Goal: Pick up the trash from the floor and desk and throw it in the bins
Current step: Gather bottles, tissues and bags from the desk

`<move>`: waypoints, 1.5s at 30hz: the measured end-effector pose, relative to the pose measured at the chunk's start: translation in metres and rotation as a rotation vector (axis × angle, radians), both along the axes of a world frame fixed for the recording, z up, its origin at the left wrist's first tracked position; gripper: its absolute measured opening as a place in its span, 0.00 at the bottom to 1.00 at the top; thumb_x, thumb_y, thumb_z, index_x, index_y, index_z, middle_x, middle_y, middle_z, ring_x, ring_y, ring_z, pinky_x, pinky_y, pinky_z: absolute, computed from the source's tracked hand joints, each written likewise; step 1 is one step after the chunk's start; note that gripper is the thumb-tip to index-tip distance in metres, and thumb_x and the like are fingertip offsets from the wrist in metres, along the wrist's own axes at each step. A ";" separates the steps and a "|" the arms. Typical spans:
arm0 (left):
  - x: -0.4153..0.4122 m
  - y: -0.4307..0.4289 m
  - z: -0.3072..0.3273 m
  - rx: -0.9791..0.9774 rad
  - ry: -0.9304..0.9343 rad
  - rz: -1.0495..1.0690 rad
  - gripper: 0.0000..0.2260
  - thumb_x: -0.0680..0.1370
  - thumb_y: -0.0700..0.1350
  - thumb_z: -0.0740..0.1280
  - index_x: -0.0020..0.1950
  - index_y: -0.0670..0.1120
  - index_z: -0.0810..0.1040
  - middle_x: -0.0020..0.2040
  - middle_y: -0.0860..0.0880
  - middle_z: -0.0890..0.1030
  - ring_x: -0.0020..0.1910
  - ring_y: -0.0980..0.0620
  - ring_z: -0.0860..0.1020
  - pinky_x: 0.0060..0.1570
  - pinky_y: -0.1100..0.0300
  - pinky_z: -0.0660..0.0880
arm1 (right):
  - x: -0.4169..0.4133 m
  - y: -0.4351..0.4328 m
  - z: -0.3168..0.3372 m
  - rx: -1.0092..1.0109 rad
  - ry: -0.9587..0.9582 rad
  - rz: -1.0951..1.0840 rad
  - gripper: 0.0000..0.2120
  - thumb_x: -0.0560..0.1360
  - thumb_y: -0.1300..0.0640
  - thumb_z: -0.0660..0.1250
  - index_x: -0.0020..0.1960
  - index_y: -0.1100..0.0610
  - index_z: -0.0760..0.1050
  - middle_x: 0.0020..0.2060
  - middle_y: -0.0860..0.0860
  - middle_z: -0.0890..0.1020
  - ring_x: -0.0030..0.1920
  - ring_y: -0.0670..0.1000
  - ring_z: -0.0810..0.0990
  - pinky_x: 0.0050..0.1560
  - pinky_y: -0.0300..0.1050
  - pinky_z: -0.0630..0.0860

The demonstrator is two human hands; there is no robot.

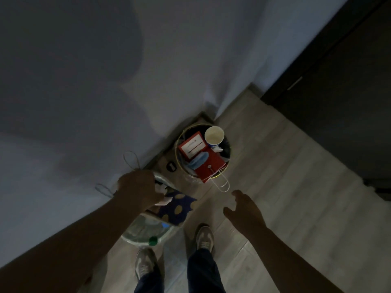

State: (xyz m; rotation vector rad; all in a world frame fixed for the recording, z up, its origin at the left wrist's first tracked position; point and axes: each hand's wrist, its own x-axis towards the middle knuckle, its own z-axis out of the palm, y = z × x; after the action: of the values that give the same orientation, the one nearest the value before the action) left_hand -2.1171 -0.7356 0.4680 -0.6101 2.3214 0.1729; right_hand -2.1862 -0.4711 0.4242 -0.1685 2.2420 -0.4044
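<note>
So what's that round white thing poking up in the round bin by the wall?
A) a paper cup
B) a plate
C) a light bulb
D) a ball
A: a paper cup sits mouth-up at the far side of the round bin, next to a red box.

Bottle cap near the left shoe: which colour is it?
The cap is green; the head view shows it.
</note>
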 end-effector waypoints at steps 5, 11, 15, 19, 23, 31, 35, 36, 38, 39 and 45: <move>-0.049 0.017 0.004 0.086 0.150 0.113 0.32 0.67 0.69 0.68 0.62 0.50 0.74 0.61 0.50 0.78 0.61 0.49 0.76 0.56 0.57 0.72 | -0.025 0.021 0.010 -0.036 -0.004 -0.081 0.29 0.75 0.50 0.67 0.73 0.53 0.61 0.65 0.54 0.72 0.60 0.50 0.75 0.50 0.38 0.72; -0.069 0.024 -0.048 0.225 0.221 0.555 0.25 0.69 0.64 0.69 0.52 0.44 0.78 0.50 0.44 0.82 0.50 0.44 0.80 0.48 0.56 0.74 | -0.056 0.037 -0.005 -0.071 0.016 -0.138 0.30 0.75 0.51 0.68 0.73 0.53 0.62 0.65 0.54 0.72 0.57 0.49 0.76 0.50 0.39 0.74; -0.075 0.027 -0.096 0.283 0.271 0.756 0.27 0.70 0.65 0.68 0.59 0.46 0.78 0.55 0.42 0.81 0.56 0.42 0.78 0.54 0.56 0.72 | -0.067 0.043 -0.030 -0.050 0.018 -0.111 0.30 0.75 0.50 0.67 0.73 0.52 0.61 0.65 0.54 0.72 0.58 0.49 0.76 0.52 0.39 0.75; -0.092 0.034 -0.141 0.359 0.426 0.903 0.20 0.71 0.59 0.72 0.51 0.44 0.80 0.48 0.43 0.82 0.50 0.43 0.79 0.51 0.53 0.75 | -0.076 0.047 -0.062 -0.043 0.012 -0.137 0.30 0.75 0.50 0.68 0.73 0.51 0.61 0.66 0.53 0.72 0.60 0.50 0.75 0.53 0.40 0.76; -0.108 0.036 -0.164 0.448 0.536 0.847 0.18 0.70 0.57 0.73 0.49 0.44 0.81 0.42 0.47 0.82 0.42 0.48 0.80 0.39 0.58 0.74 | -0.081 0.049 -0.084 -0.055 0.027 -0.155 0.29 0.75 0.50 0.68 0.73 0.52 0.62 0.65 0.53 0.73 0.61 0.51 0.75 0.54 0.42 0.76; -0.119 0.008 -0.110 0.252 0.632 0.692 0.21 0.70 0.59 0.72 0.28 0.47 0.70 0.25 0.53 0.70 0.26 0.58 0.70 0.25 0.62 0.62 | -0.084 0.040 -0.067 -0.058 0.020 -0.181 0.28 0.75 0.51 0.69 0.72 0.54 0.63 0.63 0.54 0.74 0.56 0.49 0.76 0.51 0.39 0.76; -0.129 -0.009 -0.077 0.238 0.738 0.632 0.21 0.69 0.62 0.71 0.34 0.44 0.76 0.29 0.49 0.75 0.30 0.54 0.74 0.29 0.60 0.66 | -0.090 0.033 -0.057 -0.068 0.037 -0.171 0.27 0.75 0.52 0.69 0.71 0.53 0.64 0.60 0.53 0.76 0.50 0.44 0.74 0.43 0.32 0.71; -0.131 -0.008 -0.074 0.243 0.774 0.622 0.20 0.69 0.62 0.71 0.35 0.45 0.75 0.30 0.50 0.75 0.30 0.54 0.74 0.29 0.61 0.66 | -0.092 0.032 -0.055 -0.068 0.034 -0.175 0.27 0.75 0.52 0.69 0.71 0.53 0.64 0.61 0.53 0.75 0.51 0.45 0.74 0.43 0.32 0.70; -0.135 -0.001 -0.076 0.248 0.799 0.605 0.15 0.69 0.59 0.73 0.39 0.49 0.76 0.34 0.53 0.76 0.33 0.54 0.75 0.31 0.63 0.66 | -0.094 0.031 -0.054 -0.065 0.036 -0.176 0.28 0.75 0.52 0.69 0.72 0.54 0.63 0.62 0.53 0.75 0.54 0.47 0.76 0.45 0.34 0.71; -0.136 0.005 -0.081 0.254 0.778 0.599 0.14 0.69 0.59 0.73 0.43 0.51 0.77 0.37 0.54 0.77 0.36 0.54 0.75 0.34 0.64 0.67 | -0.096 0.030 -0.055 -0.063 0.037 -0.173 0.28 0.75 0.52 0.69 0.72 0.54 0.63 0.62 0.54 0.75 0.56 0.48 0.77 0.46 0.35 0.72; -0.106 0.036 -0.147 0.496 0.426 0.595 0.20 0.67 0.58 0.76 0.50 0.47 0.78 0.38 0.50 0.81 0.37 0.51 0.80 0.35 0.62 0.75 | -0.098 0.040 -0.070 -0.050 0.017 -0.194 0.29 0.75 0.52 0.69 0.73 0.54 0.62 0.65 0.54 0.73 0.61 0.52 0.76 0.53 0.41 0.75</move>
State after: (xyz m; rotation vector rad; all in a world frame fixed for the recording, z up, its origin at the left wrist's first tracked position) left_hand -2.2230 -0.6996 0.3212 -1.0557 2.2745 1.2145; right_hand -2.2844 -0.4312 0.3541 0.0197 2.2743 -0.5645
